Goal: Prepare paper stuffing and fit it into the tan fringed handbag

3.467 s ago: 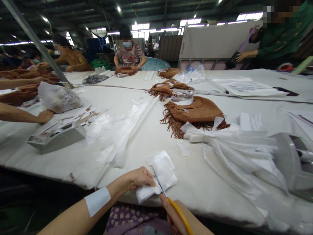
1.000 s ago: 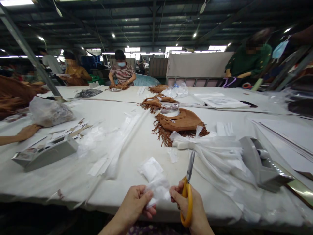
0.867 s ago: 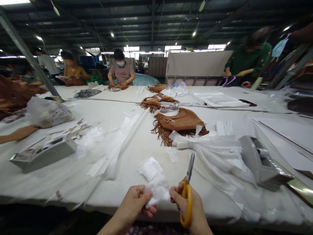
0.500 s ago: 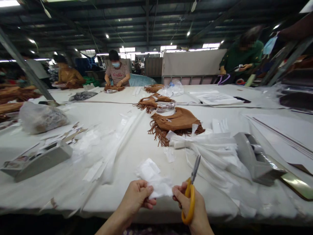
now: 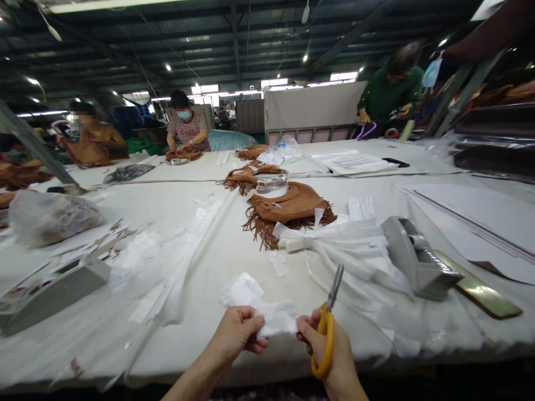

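Right now I have a small white fabric piece (image 5: pixel 273 320) pinched between both hands just above the near edge of the desk (image 5: pixel 209 262). My left hand (image 5: pixel 238 334) is closed on its left end, thumb over fingers. My right hand (image 5: pixel 330 348) nips the other end with thumb and fingertip while its remaining fingers are wrapped through the yellow handle of the scissors (image 5: pixel 328 328); the blades are shut and point up and away from me.

I judge this as the step of spreading and lining up the piece, with no cutting under way. A next move would call for freeing the right fingertips from the cloth and opening the blades while the left hand keeps it taut.

Beyond it lie a bundle of white strips (image 5: pixel 343 245), a grey tape dispenser (image 5: pixel 412 262) and a brown fringed garment (image 5: pixel 288 206).
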